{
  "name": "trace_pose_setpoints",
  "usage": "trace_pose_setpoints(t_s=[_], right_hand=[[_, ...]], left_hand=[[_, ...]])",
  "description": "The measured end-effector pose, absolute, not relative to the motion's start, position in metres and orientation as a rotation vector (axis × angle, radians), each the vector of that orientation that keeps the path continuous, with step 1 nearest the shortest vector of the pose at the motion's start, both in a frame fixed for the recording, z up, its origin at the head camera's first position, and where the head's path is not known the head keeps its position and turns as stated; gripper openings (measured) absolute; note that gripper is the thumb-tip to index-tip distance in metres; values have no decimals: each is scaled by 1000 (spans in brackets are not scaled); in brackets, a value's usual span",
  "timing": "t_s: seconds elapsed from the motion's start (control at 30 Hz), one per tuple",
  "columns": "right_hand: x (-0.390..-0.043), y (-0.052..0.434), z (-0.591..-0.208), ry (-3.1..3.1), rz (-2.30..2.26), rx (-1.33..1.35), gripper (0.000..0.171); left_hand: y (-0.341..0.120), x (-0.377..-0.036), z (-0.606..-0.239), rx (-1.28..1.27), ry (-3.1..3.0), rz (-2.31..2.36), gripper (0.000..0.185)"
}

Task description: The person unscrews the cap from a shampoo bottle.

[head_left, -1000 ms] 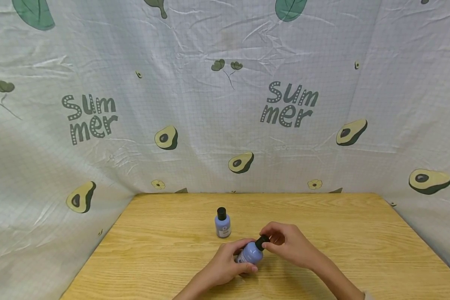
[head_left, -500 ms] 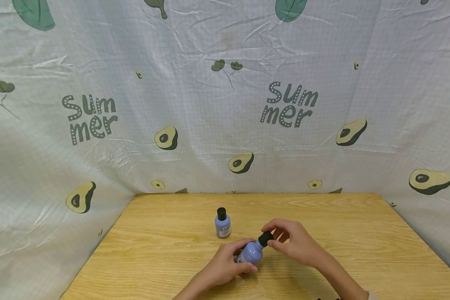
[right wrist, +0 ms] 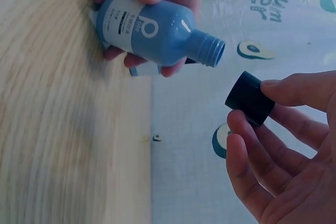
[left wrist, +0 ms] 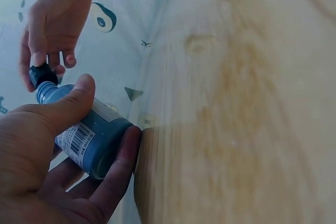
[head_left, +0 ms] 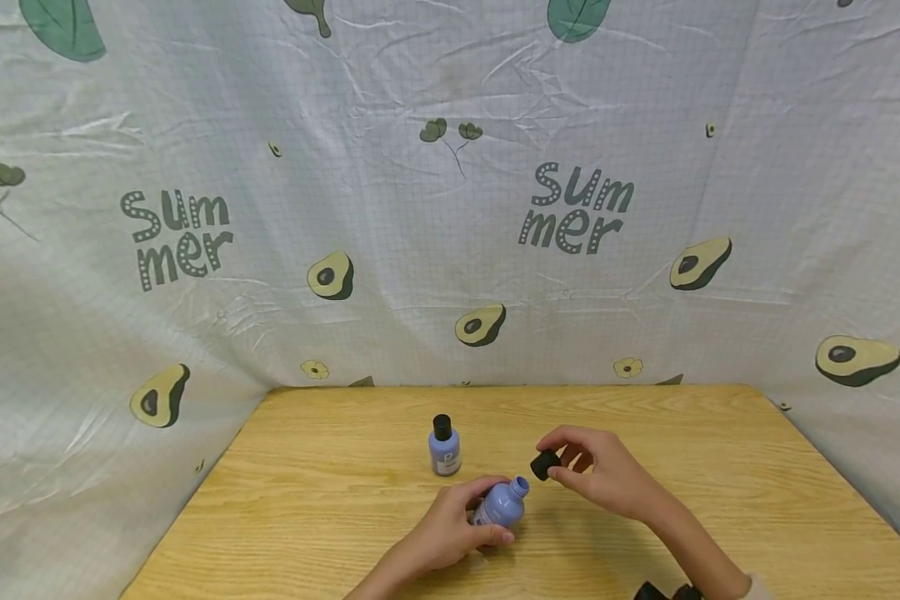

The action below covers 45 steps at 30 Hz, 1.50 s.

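Observation:
My left hand [head_left: 446, 529] grips a small blue-purple bottle [head_left: 502, 505] round its body, low over the table. The bottle tilts to the right, and its threaded mouth is uncovered in the right wrist view. Thumb and fingers of my right hand [head_left: 607, 472] pinch a black bottle cap [head_left: 545, 465], held apart from the mouth by a short gap. A white label with a barcode [left wrist: 80, 139] shows on the bottle in the left wrist view. Behind the hands stands a second blue-purple bottle [head_left: 445, 452], upright, with its black cap [head_left: 442, 427] on.
A wooden table [head_left: 330, 467] lies under the hands. A white cloth [head_left: 420, 217] with avocado prints hangs behind it and along the sides. Dark objects [head_left: 650, 592], cut off by the frame, show at the bottom edge near the right forearm.
The black cap has come off the bottle's neck and moved up and right with my right hand. My left hand and its bottle have stayed in place. Dark objects have appeared at the bottom edge.

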State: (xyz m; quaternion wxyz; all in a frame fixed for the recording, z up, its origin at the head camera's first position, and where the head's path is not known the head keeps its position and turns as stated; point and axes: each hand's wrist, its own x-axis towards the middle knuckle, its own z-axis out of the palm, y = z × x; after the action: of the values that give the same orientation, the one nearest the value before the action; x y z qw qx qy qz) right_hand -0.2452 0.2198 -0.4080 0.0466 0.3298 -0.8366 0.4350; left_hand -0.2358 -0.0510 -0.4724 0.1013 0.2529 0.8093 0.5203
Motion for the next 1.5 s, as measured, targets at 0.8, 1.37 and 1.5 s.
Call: trace_pose_setpoints(t_s=[0.8,1.37,1.5], right_hand=[[-257,246,-404,-2613,1289,905,22],[-259,250,-404,-2644,1242,834,22],[-259,250,-404,-2643,1255,839,22]], left_hand=[[-43,-239,-464,586,2388,1616,56],[1,-267,-458,363,2275,1928,59],[12,-279,-457,305,2310,1957,58]])
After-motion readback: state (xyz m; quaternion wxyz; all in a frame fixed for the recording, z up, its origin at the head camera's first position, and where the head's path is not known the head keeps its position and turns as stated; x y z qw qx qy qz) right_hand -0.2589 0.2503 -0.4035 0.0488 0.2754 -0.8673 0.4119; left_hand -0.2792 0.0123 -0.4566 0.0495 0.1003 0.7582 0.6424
